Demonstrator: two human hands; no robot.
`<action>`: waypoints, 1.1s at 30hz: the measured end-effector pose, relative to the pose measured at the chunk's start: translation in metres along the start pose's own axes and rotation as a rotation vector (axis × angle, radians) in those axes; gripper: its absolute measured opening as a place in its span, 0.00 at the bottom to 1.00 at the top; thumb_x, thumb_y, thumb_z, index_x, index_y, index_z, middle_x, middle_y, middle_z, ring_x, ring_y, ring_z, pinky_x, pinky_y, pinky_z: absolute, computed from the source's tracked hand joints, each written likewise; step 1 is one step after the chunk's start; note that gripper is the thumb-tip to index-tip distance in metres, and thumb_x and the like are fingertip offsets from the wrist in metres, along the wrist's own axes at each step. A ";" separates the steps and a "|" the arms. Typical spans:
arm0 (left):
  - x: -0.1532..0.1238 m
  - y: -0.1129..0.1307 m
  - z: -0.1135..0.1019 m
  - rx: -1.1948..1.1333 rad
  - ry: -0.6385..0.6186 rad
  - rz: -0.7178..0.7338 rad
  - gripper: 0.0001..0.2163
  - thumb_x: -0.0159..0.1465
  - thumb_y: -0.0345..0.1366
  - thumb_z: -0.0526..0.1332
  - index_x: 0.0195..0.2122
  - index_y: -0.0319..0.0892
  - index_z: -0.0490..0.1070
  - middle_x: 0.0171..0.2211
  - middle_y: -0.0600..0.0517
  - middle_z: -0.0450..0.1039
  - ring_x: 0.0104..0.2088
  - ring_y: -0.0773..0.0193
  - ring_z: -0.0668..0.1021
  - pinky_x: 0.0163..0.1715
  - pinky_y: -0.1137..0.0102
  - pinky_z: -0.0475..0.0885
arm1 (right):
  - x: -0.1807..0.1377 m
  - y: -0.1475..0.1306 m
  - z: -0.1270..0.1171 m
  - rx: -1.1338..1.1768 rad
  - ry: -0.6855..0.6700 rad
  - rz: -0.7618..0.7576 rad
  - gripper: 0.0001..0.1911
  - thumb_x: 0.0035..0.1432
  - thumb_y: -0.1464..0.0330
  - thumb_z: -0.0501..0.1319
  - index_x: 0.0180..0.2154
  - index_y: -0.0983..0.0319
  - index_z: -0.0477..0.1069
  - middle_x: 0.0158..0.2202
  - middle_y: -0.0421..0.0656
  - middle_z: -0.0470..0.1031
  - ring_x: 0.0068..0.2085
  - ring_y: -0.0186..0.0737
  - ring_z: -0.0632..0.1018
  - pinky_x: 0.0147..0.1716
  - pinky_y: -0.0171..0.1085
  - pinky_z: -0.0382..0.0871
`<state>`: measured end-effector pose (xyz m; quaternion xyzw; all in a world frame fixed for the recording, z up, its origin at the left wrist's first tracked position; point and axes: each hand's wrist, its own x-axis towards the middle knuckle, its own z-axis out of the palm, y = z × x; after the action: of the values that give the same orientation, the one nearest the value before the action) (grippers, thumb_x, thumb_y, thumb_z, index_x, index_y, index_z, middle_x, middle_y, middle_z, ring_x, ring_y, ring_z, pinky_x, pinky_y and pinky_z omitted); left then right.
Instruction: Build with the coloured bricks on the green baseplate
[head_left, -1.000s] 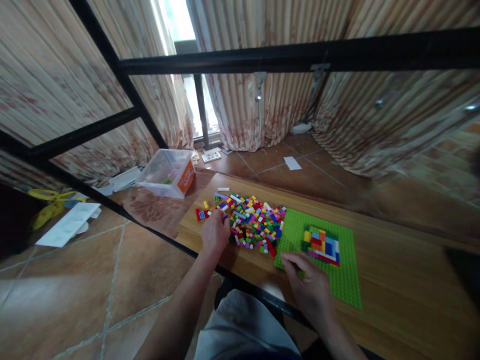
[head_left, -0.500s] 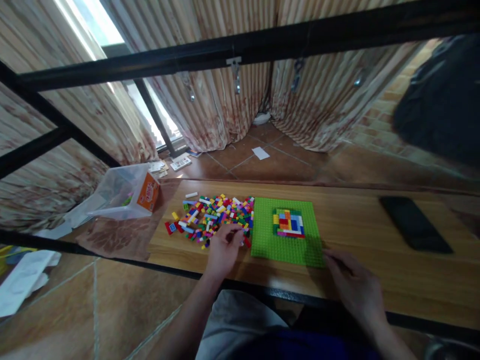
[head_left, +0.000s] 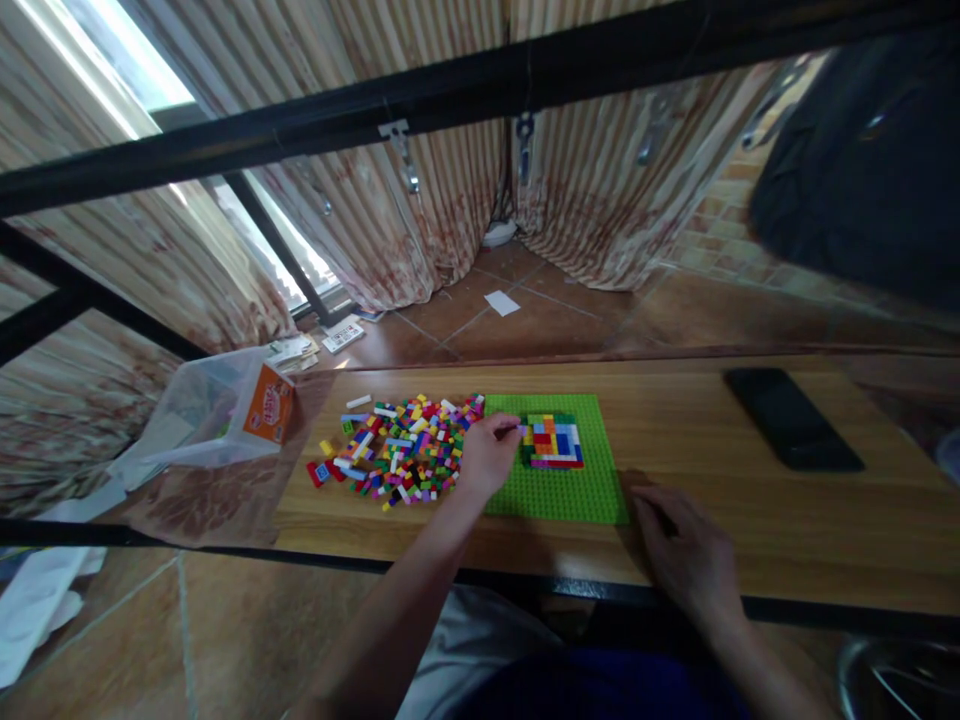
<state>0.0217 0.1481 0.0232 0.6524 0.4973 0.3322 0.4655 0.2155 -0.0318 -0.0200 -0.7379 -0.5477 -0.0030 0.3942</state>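
Observation:
My left hand (head_left: 489,456) is closed in a pinch over the left part of a green baseplate (head_left: 577,500). A small purple toy brick (head_left: 523,430) shows at its fingertips, partly hidden by them. Right beside those fingers, a low block of multicoloured bricks (head_left: 559,442) is built on the plate. My right hand (head_left: 688,552) rests on the table by the plate's near right corner, fingers loosely bent with a gap to the thumb, holding nothing visible. Left of the plate spreads a pile of loose toy bricks (head_left: 420,445) in many colours.
A black phone (head_left: 791,418) lies on the right of the wooden table (head_left: 675,400). Past the table's left end stands a clear plastic bin (head_left: 214,410) with an orange label. A black metal bar (head_left: 450,88) crosses above, before the curtains (head_left: 420,230).
My left hand has moved right, from the edge of the brick pile to the built block on the baseplate. My right hand stays near the plate's corner. The view has shifted slightly.

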 end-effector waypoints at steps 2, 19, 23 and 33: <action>0.004 -0.002 0.004 0.021 -0.008 -0.007 0.06 0.59 0.27 0.62 0.36 0.39 0.78 0.34 0.49 0.81 0.36 0.64 0.80 0.40 0.69 0.75 | 0.001 -0.001 -0.001 0.001 -0.005 0.018 0.12 0.63 0.61 0.56 0.38 0.60 0.76 0.39 0.46 0.79 0.39 0.43 0.80 0.40 0.42 0.74; 0.016 -0.008 0.021 -0.095 -0.017 -0.244 0.06 0.57 0.28 0.61 0.33 0.38 0.77 0.20 0.56 0.72 0.19 0.70 0.73 0.20 0.76 0.67 | -0.001 -0.002 -0.001 -0.051 -0.024 0.018 0.13 0.64 0.61 0.56 0.39 0.59 0.76 0.41 0.46 0.79 0.41 0.43 0.80 0.40 0.41 0.75; 0.017 -0.008 0.025 -0.069 0.006 -0.269 0.04 0.56 0.29 0.62 0.32 0.39 0.77 0.19 0.57 0.72 0.20 0.70 0.74 0.21 0.76 0.69 | -0.001 -0.002 0.000 -0.051 -0.032 0.028 0.13 0.64 0.61 0.55 0.39 0.59 0.76 0.41 0.46 0.79 0.41 0.43 0.79 0.42 0.42 0.74; 0.019 -0.004 0.030 -0.046 0.030 -0.325 0.02 0.55 0.29 0.65 0.30 0.38 0.76 0.19 0.56 0.72 0.20 0.68 0.76 0.21 0.75 0.70 | -0.003 -0.001 0.000 -0.080 -0.037 0.016 0.13 0.64 0.61 0.55 0.40 0.59 0.76 0.41 0.45 0.79 0.41 0.42 0.79 0.41 0.41 0.74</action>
<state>0.0523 0.1586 0.0088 0.5473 0.5955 0.2735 0.5206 0.2135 -0.0339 -0.0207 -0.7575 -0.5484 -0.0084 0.3542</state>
